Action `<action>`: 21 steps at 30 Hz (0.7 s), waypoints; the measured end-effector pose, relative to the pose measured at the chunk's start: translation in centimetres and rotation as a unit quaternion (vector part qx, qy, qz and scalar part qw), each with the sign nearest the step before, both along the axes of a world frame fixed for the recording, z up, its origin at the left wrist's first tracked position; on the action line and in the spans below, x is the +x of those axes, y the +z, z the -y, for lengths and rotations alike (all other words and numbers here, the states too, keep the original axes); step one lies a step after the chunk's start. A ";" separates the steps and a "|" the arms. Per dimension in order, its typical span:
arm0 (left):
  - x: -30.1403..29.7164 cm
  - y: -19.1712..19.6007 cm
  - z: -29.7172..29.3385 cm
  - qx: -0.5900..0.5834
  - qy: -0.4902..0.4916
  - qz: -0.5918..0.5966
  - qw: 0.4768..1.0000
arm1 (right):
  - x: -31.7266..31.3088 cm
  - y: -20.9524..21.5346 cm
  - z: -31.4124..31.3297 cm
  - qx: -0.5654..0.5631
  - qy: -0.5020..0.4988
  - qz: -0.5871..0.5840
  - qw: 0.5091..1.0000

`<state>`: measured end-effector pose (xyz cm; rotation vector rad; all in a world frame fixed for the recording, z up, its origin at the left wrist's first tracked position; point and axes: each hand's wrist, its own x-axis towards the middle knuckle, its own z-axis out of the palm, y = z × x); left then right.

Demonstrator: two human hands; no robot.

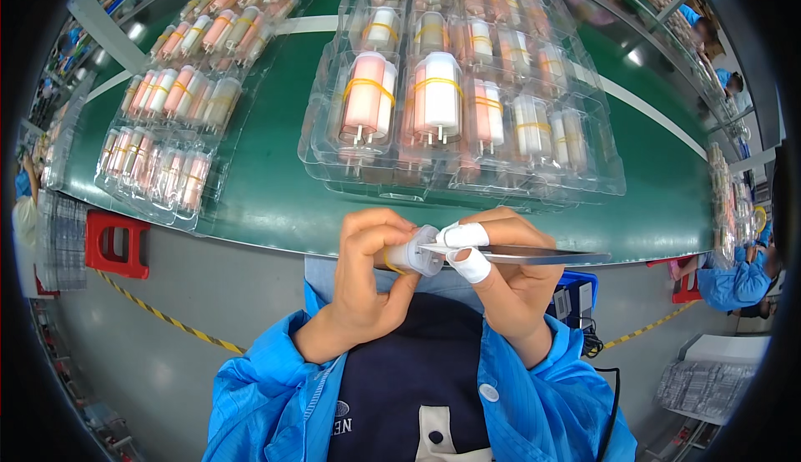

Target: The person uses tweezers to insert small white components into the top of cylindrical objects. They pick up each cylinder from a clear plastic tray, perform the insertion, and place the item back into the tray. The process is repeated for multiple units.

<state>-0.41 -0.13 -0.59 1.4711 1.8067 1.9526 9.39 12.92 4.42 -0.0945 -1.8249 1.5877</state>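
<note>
My left hand (372, 274) is closed round a small cylinder (411, 255) with a clear end cap and a yellow rubber band, its end facing right. My right hand (515, 274) pinches a pair of metal tweezers (534, 255) between thumb and forefinger, both wrapped in white tape. The tweezers' tips meet the capped end of the cylinder; whether they grip anything there is too small to tell. Just beyond my hands stands a stack of clear plastic trays (380, 168). Its pockets hold pink, white and grey banded cylinders (365, 90), the nearest with metal prongs at their lower ends.
The green work surface (275, 186) has its near edge at my hands. More filled trays (167, 141) lie at the left. Below are a red stool (117, 245) and a blue bin (588, 282). Another person in blue (734, 287) is at the far right.
</note>
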 end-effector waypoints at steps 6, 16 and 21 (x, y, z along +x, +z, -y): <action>0.0 -0.4 -0.1 0.031 0.009 -0.011 0.999 | 0.1 -0.4 -0.2 0.003 0.007 -0.010 1.000; 0.1 -0.3 0.3 -0.011 0.033 -0.041 0.999 | -0.3 0.2 -0.1 0.073 0.001 0.011 0.997; -0.1 -0.6 0.4 -0.018 0.041 -0.076 0.996 | -0.6 0.5 -0.2 0.086 0.011 0.017 0.996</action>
